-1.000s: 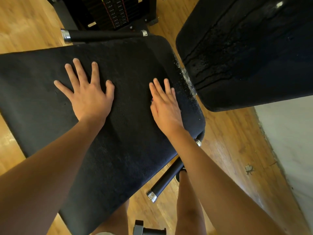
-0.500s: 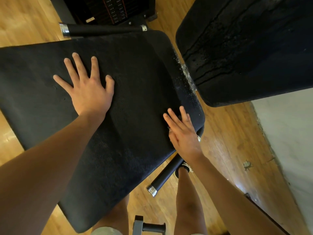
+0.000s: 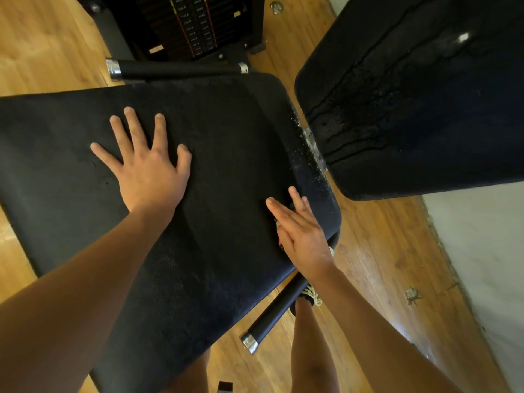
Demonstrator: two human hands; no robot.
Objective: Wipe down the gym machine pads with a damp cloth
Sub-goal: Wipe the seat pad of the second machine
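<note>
The left hand (image 3: 147,174) lies flat on the middle of the seat pad (image 3: 226,143), its fingers (image 3: 133,129) spread wide and the thumb out to the side, just where it was a second ago; I judge it to be bracing the pad. The right hand (image 3: 302,236) is what has moved. A second ago it lay further up the pad towards the back edge; since then it has drawn back to the near right corner, and it now rests there with its fingers (image 3: 286,214) straight and pressed together, pointing up the pad. That reads as one wiping stroke pulled along the right side of the pad.

No cloth shows plainly. A pale and pink scrap (image 3: 279,234) peeps out at the thumb-side edge of the right hand, and I cannot tell whether it is the cloth or something else.

White specks (image 3: 304,137) still dust the pad's far right edge by the gap, so that strip seems unfinished. The back pad (image 3: 411,109) stands just beyond, apart from both hands, marked with dark runs that look like wet trickles; whether it has been wiped I cannot say. A black bar (image 3: 181,70) lies behind the seat pad and another bar (image 3: 272,310) juts out below its corner over the wooden floor (image 3: 382,251)
</note>
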